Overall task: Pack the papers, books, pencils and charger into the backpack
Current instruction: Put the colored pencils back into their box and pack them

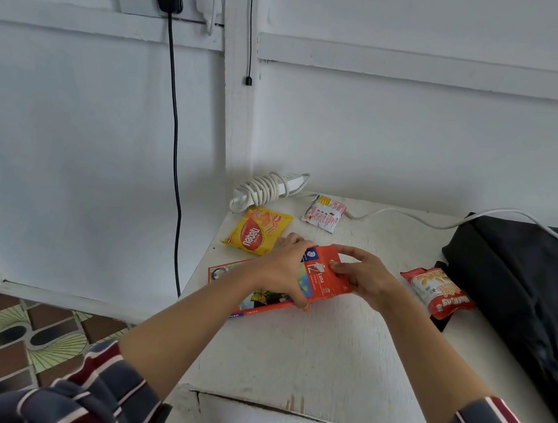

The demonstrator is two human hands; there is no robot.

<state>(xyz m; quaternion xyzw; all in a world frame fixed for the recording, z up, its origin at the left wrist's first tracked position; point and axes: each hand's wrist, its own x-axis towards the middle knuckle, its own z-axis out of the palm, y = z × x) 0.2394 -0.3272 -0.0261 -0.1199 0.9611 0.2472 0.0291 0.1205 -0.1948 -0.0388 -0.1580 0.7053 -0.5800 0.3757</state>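
Both hands hold a flat red cardboard pencil box (323,279) just above the white painted wooden table (318,360), left of its middle. The left hand (280,267) wraps the box's left end, with the fingers curled over the far edge and the thumb tip at the near corner. The right hand (366,277) pinches the opposite end, thumb on the printed face and fingers behind. Both hands are closed on the box, neither spread. Below the left hand a thin colourful book with a red border (254,300) lies flat on the table, partly hidden by the box. The black fabric backpack (531,293) lies on the table's right side, well apart from the box; its opening cannot be made out. A coiled white cable and power strip (267,187) sits at the back edge against the wall and is possibly the charger. A yellow wafer packet (258,235) lies beyond the left hand, and a red-and-white snack packet (440,292) lies just beside the backpack. Judgement: the box should be light and stiff lengthwise, but its walls are thin and would dent under a hard squeeze. The glossy card may slip. It is best held across the long edges. The flap end should be kept level, since tipping could let the pencils slide out.
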